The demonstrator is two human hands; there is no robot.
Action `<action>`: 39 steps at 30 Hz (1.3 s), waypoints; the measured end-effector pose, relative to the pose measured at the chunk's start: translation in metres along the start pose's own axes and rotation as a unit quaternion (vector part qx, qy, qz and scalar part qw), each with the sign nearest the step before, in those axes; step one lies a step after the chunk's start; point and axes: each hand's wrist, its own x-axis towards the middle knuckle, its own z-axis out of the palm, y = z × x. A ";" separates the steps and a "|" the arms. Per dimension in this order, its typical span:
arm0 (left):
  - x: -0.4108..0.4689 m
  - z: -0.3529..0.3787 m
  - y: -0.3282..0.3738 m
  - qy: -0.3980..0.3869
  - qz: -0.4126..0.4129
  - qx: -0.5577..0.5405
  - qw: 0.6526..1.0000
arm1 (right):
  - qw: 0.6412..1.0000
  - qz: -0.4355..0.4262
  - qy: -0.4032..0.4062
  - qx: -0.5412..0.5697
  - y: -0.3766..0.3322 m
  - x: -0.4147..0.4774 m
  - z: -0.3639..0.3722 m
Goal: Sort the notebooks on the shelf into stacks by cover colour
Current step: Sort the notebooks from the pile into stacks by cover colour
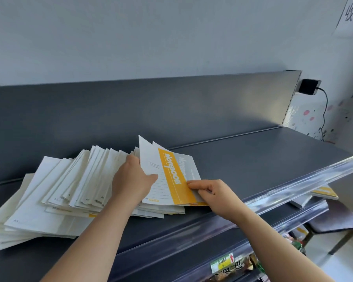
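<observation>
right hand (210, 192) fingers pinch yellow notebook (172, 180) edge, left hand (132, 178) fingers clasp its other side, likely parting it from pile (69, 190).

The person's arms. Left forearm (90, 237) and right forearm (273, 241): bare along all the length in view, smooth, narrowing toward the wrists. Left hand (130, 180) and right hand (214, 194): bare, knuckles faintly marked. Upper arms and clothing are out of view.
</observation>
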 end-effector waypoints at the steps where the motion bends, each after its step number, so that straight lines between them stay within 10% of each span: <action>1: 0.002 0.000 -0.002 -0.002 -0.002 -0.010 1.000 | 1.000 0.008 0.019 0.002 0.001 0.000 0.000; 27: 0.006 -0.015 -0.025 -0.033 -0.036 -0.118 0.992 | 0.999 0.001 0.030 -0.043 -0.014 0.002 0.013; 39: -0.010 -0.026 -0.037 -0.032 -0.052 -0.252 0.966 | 0.991 0.032 0.039 0.124 -0.052 0.002 0.016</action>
